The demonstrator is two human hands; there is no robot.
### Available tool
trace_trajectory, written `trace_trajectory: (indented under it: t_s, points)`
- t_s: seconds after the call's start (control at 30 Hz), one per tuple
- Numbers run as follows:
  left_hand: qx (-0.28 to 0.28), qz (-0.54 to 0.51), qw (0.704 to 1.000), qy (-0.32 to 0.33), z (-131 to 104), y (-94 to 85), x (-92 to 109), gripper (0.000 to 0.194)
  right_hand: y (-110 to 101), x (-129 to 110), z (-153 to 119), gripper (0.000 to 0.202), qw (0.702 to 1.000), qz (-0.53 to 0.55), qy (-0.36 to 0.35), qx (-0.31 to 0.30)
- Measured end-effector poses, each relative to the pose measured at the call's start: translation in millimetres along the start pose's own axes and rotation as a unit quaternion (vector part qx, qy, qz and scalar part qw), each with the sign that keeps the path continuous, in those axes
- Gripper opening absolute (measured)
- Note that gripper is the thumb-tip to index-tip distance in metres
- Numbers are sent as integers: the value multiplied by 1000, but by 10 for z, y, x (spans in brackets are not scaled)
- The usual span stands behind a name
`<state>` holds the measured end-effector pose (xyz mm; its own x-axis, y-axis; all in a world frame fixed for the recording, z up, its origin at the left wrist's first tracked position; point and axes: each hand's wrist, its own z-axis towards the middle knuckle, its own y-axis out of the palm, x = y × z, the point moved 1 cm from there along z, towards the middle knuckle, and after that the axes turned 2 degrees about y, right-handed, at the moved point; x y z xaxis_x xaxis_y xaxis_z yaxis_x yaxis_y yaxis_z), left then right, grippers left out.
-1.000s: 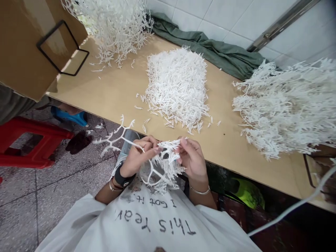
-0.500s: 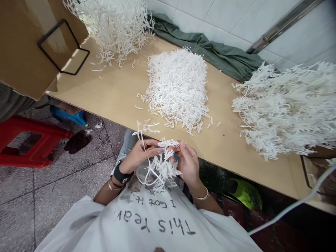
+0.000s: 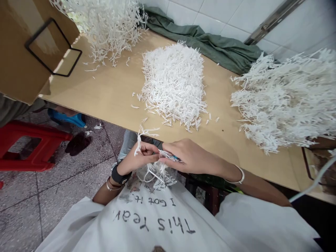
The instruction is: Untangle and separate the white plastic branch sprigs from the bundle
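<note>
White plastic sprue (image 3: pixel 153 168), branching and bristling with small sticks, held low over the lap just below the edge of the table (image 3: pixel 110 94). Three heaps on that table: tangled frames far left (image 3: pixel 110 21), loose sticks (image 3: pixel 173 84) in the middle, another tangle (image 3: pixel 286 101) at right. Left hand (image 3: pixel 136 157) closed around the stem, bare branches poking up above the fist. Right hand (image 3: pixel 189 157) pinched shut on a cluster of sticks, something small and blue at the fingertips. Likely mid-way through stripping pieces off; next move calls for a firm twist or pull while keeping the stem steady.
</note>
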<state>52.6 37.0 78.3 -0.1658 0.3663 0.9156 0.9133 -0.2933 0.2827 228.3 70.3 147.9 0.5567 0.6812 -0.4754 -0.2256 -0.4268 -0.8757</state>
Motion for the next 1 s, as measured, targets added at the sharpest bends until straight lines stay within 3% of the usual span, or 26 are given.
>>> trace_trajectory:
  t_s: [0.1, 0.2, 0.4, 0.5, 0.57, 0.63, 0.77, 0.8, 0.83, 0.87, 0.93, 1.0]
  points:
    - [-44, 20, 999, 6, 1, -18, 43, 31, -42, 45, 68, 37, 992, 62, 3, -111]
    - [-54, 30, 998, 17, -13, -33, 55, 32, -11, 108, 124, 40, 970, 188, 5, -155]
    - [-67, 35, 996, 52, -54, -36, -23, 36, 207, 103, 139, 42, 916, 388, 96, -42]
    - [-104, 57, 991, 64, -88, -19, -24, 43, 269, 63, 129, 44, 883, 444, 146, -36]
    - [-100, 80, 990, 64, -107, -4, 7, 42, 279, 59, 115, 44, 861, 478, 171, -39]
    - [-105, 89, 989, 61, -112, 11, 41, 41, 283, 65, 89, 43, 825, 528, 194, -54]
    - [-227, 3, 973, 33, -60, 65, 6, 45, 322, 6, 36, 42, 701, 663, 229, -126]
    - [-235, -36, 971, 27, -35, 84, -27, 48, 331, -26, 35, 43, 681, 684, 223, -135]
    - [-230, -72, 970, 27, -10, 103, -66, 52, 331, -58, 39, 44, 679, 691, 210, -133]
    - [-214, -101, 971, 28, 11, 121, -105, 55, 313, -85, 45, 45, 701, 676, 191, -121]
    - [-174, -132, 975, 35, 21, 132, -170, 58, 188, -101, 38, 47, 826, 542, 149, -43]
    - [-140, -136, 979, 49, -34, 85, -201, 61, -76, -62, -34, 53, 936, 337, 94, 40]
